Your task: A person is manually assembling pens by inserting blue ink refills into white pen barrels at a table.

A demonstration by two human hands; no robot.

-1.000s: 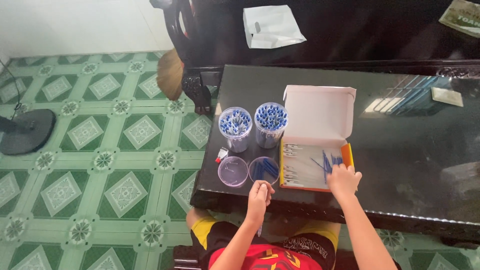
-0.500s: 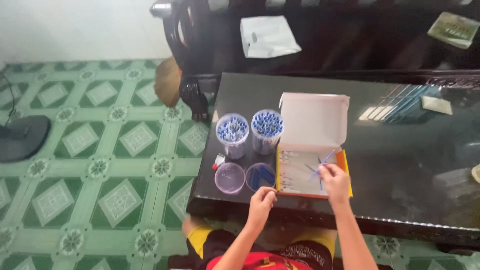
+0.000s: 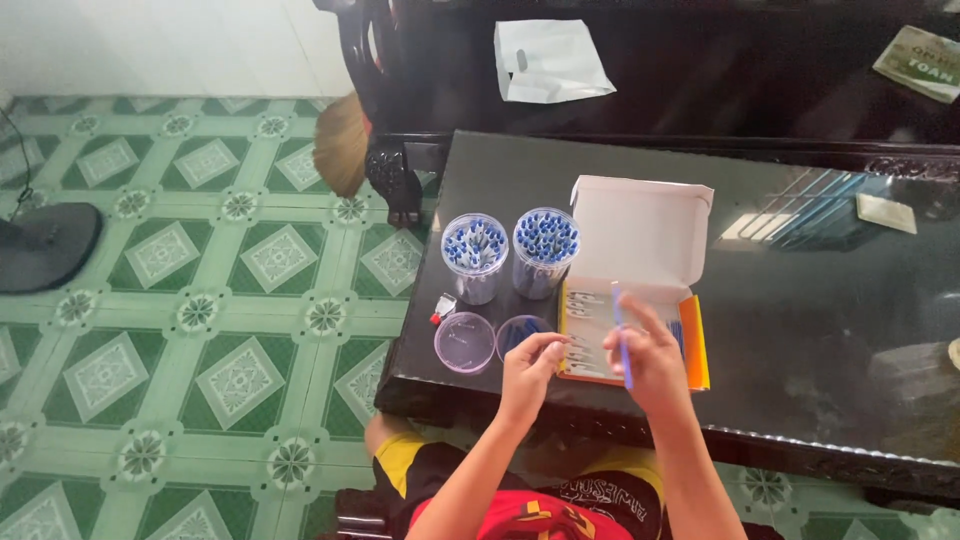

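Two hands over open box (image 3: 640,235): right hand (image 3: 655,362) pinches blue pen (image 3: 621,335); left hand (image 3: 530,365) half-curled, empty.

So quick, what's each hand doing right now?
Left hand: fingers pinched together at the open box's edge; holding anything cannot be told.
Right hand: closed on a blue pen.

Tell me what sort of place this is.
Most likely a living room in a home. A dark glossy low table stands on green patterned floor tiles, with carved dark wooden seating behind it and a broom propped at its corner. The right hand holds a blue pen over an open box.
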